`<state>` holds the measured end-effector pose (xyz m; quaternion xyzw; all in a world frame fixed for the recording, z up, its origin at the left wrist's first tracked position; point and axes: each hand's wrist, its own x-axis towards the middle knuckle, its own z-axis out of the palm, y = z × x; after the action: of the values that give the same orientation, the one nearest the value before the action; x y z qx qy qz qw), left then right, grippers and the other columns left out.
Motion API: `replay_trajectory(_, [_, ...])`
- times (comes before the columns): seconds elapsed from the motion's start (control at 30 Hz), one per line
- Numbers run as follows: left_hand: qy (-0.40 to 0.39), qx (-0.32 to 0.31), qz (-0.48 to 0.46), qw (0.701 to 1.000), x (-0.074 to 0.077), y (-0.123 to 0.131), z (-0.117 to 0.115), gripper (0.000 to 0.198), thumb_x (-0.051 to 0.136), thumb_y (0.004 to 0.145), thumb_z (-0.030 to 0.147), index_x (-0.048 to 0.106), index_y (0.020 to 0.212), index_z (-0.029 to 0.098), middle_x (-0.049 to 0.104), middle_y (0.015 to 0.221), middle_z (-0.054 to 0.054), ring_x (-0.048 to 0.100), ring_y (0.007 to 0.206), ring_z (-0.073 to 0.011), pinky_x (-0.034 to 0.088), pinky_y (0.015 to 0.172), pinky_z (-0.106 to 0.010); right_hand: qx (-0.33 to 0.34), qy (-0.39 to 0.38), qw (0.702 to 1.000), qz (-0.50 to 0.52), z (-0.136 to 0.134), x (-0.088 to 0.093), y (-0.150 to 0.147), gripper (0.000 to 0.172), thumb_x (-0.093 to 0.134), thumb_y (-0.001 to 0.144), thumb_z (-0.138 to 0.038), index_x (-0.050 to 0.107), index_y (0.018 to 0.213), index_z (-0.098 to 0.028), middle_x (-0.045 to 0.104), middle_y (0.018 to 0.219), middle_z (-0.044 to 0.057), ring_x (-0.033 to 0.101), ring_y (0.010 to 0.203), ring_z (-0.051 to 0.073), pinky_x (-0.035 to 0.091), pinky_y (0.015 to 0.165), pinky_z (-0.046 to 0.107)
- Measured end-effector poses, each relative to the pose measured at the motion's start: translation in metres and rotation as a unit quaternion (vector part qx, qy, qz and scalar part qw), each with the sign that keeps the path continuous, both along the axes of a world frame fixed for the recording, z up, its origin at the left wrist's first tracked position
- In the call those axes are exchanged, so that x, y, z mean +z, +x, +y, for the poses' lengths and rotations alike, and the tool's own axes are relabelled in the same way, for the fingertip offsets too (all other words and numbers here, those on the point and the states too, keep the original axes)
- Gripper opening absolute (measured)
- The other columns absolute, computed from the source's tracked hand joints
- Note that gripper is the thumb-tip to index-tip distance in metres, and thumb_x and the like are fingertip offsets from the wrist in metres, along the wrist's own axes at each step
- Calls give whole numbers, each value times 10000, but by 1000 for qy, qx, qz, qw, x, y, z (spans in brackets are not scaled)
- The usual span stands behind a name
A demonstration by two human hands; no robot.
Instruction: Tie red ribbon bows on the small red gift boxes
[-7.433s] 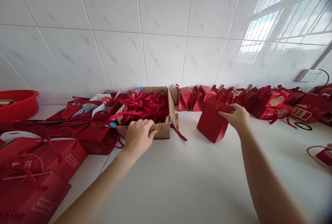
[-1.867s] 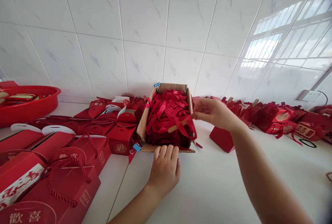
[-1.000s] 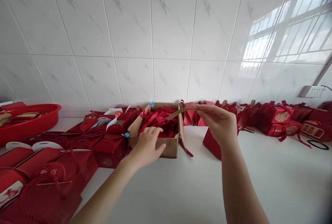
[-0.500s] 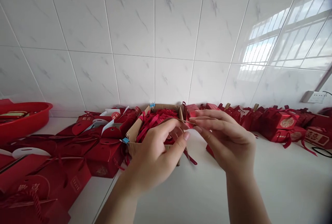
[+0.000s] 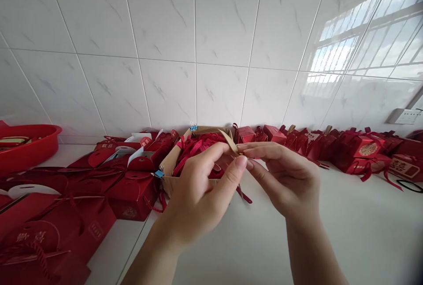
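Observation:
Both hands meet in front of me over the white counter (image 5: 357,227). My left hand (image 5: 198,192) and my right hand (image 5: 284,177) each pinch a thin tan ribbon strip (image 5: 229,141) between thumb and fingertips; its free end sticks up to the left. Just behind the hands sits an open cardboard box (image 5: 173,166) heaped with red ribbons (image 5: 194,146). A small red gift box, mostly hidden by my right hand, stands behind it.
Flat and folded red gift boxes with cord handles (image 5: 59,214) cover the left of the counter. A red basin (image 5: 23,146) sits at far left. A row of assembled red boxes (image 5: 346,148) lines the tiled wall on the right, near a wall socket (image 5: 401,116).
My left hand left the box rim and rose to meet the right hand. Both now pinch the tan strip, which the right hand pulled out of the ribbon box.

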<state>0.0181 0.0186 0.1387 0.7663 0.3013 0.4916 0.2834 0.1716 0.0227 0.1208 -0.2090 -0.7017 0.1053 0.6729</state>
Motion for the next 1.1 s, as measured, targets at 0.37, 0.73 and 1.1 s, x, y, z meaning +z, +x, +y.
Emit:
replay_trajectory(0.37, [-52,-31,-67,996,-1,2,4,250,459,919,367,532,749,198,457,679,21,420,613,-100,363,518,-207,-14,-21,998,49,2,-6,-13,229,644,783,-55,701,926,-225,712,912,27,672,875,196,572,769,344])
replay_trajectory(0.73, [-74,-84,-177,978,-14,25,7,141,440,930,275,509,829,203,516,776,5,486,719,-121,445,684,-246,-54,-80,982,162,1,-12,-26,86,653,800,-170,681,867,-216,708,846,36,680,755,181,599,668,312])
replay_trajectory(1.1, [5,-30,-164,986,-22,31,11,170,449,931,271,484,782,197,467,712,17,459,681,-109,412,629,-229,-18,-107,974,199,3,-10,-23,61,670,791,-187,698,834,-219,708,809,26,661,721,157,580,616,272])
